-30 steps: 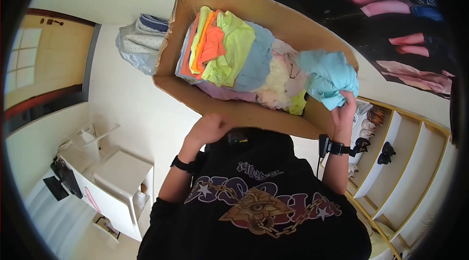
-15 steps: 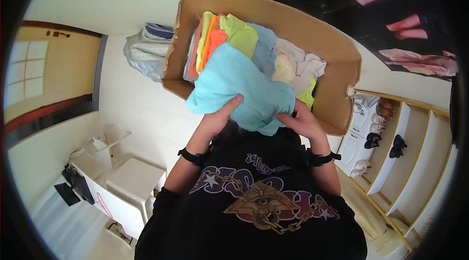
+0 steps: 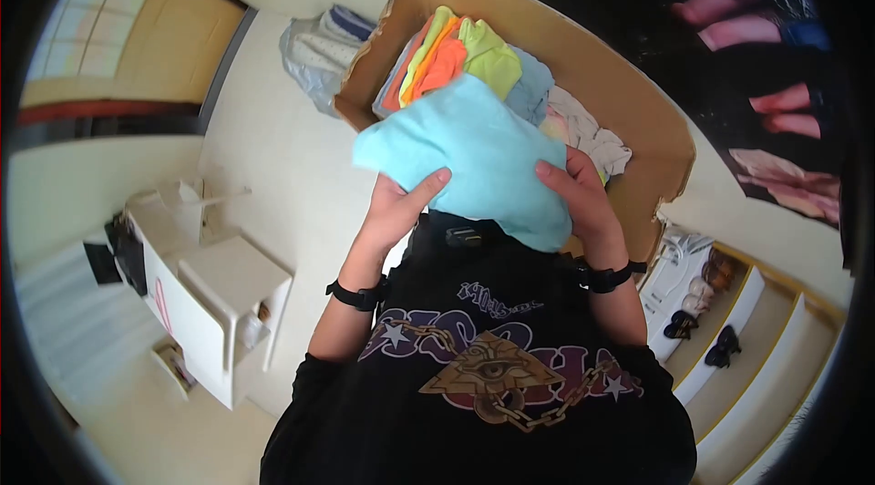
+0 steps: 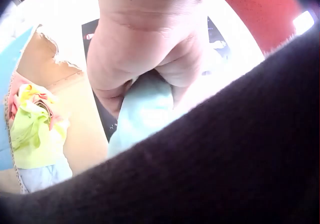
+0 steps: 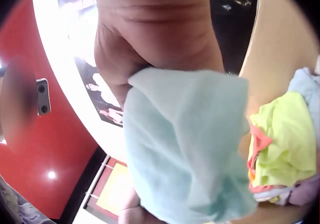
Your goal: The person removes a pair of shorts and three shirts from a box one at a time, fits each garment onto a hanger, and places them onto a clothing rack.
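Observation:
A light blue cloth is held up in front of the chest, over the near side of a cardboard box. My left hand pinches its left part, thumb on top and fingers underneath. On the other side, my right hand grips it the same way, thumb across the upper face. In the right wrist view the cloth hangs in loose folds below the hand. Inside the box stand folded clothes, among them an orange piece and a yellow-green one, with a crumpled pale garment to their right.
Beyond the box's left edge lies a clear plastic bag of folded fabric. A white desk stands at the left. Shelves with shoes are on the right, and a dark printed wall panel runs behind the box.
The light blue cloth came from the box's right end to the front of the chest. My left hand, earlier holding nothing, took hold of it; both hands then raised and spread it slightly.

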`<state>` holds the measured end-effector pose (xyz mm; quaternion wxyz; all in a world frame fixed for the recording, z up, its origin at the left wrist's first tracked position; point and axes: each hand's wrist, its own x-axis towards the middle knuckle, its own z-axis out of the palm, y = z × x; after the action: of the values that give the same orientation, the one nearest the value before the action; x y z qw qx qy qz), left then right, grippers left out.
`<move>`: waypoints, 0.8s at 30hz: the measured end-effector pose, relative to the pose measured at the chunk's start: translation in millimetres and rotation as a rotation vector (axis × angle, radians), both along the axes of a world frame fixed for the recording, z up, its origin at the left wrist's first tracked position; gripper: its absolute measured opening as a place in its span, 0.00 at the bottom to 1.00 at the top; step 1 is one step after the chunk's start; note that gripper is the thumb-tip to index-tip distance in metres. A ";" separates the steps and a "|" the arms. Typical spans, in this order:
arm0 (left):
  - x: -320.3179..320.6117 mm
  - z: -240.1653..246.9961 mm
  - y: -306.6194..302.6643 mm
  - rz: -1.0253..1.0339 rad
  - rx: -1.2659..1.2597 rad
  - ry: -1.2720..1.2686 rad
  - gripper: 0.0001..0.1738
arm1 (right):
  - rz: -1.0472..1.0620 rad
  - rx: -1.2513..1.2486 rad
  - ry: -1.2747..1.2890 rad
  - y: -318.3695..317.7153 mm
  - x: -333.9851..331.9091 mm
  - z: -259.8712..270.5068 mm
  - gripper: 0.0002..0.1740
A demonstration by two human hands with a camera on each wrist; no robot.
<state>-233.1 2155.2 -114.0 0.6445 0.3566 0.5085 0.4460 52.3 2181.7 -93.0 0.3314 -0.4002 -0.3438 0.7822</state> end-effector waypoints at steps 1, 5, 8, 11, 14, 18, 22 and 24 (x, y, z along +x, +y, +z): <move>8.2 -0.6 -9.5 0.047 -0.028 0.050 0.52 | -0.035 -0.037 0.055 -0.8 -3.6 10.7 0.27; 31.8 -14.5 -75.2 0.130 0.153 0.420 0.67 | 0.003 -0.028 0.082 -12.9 -16.6 23.2 0.28; 46.4 7.2 -122.8 0.107 0.258 0.171 0.63 | 0.202 0.141 0.094 -21.3 -34.7 -3.3 0.27; 58.3 28.0 -170.9 0.089 0.285 0.179 0.69 | 0.438 0.250 0.206 -39.5 -65.2 -19.0 0.25; 69.3 55.5 -219.3 0.335 0.223 0.230 0.66 | 0.647 0.259 0.301 -80.1 -101.3 -15.8 0.31; 83.4 39.6 -274.5 0.590 0.208 0.157 0.54 | 0.963 0.209 0.368 -108.0 -129.4 -0.5 0.41; 79.6 19.2 -353.2 0.752 0.314 0.077 0.49 | 1.191 0.257 0.265 -173.0 -175.3 1.3 0.41; 78.4 12.6 -382.0 0.833 0.327 0.030 0.46 | 1.276 0.292 0.232 -198.5 -191.9 6.7 0.39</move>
<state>-154.7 1773.2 -101.4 0.3379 0.2250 0.5407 0.7368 -139.6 1983.2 -86.3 -0.1112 0.0176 -0.5779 0.8083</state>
